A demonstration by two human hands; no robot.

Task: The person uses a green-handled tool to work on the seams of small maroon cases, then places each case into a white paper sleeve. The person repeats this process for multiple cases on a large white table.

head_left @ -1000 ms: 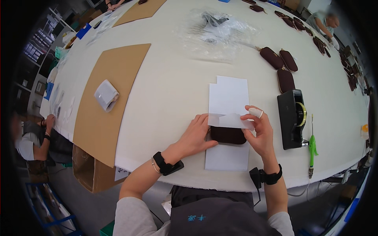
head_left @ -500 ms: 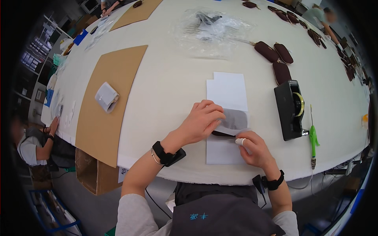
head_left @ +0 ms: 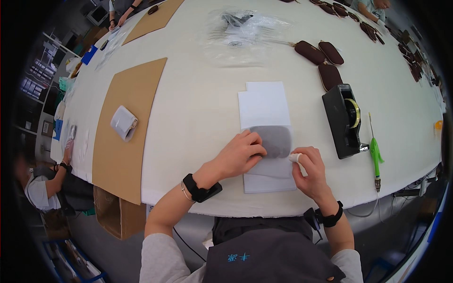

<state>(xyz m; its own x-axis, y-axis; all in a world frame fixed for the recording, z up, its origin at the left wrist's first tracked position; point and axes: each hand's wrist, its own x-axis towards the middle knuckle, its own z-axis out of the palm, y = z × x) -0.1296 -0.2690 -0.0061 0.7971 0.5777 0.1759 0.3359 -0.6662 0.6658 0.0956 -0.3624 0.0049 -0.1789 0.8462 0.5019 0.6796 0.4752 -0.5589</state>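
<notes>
A translucent white sheet (head_left: 276,167) lies over a dark, rounded flat piece (head_left: 273,141), which shows grey through it. Both rest on a stack of white paper (head_left: 265,104). My left hand (head_left: 239,154) has its fingers curled closed at the sheet's left edge, beside the dark piece; the fingertips are partly hidden. At the right edge my right hand (head_left: 310,170) is closed, with thumb and index finger bent together at the sheet. A white cover sits on that index finger.
A black tape dispenser (head_left: 340,122) and a green electric screwdriver (head_left: 376,151) are at the right. Dark brown pouches (head_left: 329,76) lie beyond. A wrapped white bundle (head_left: 124,122) sits on cardboard (head_left: 111,165) at the left. Clear plastic (head_left: 245,35) lies at the far side. Other people work around the table.
The translucent sheet, lifted before with the dark piece's edge bare beneath it, now lies flat over the piece. My right hand has moved slightly right and away from the middle.
</notes>
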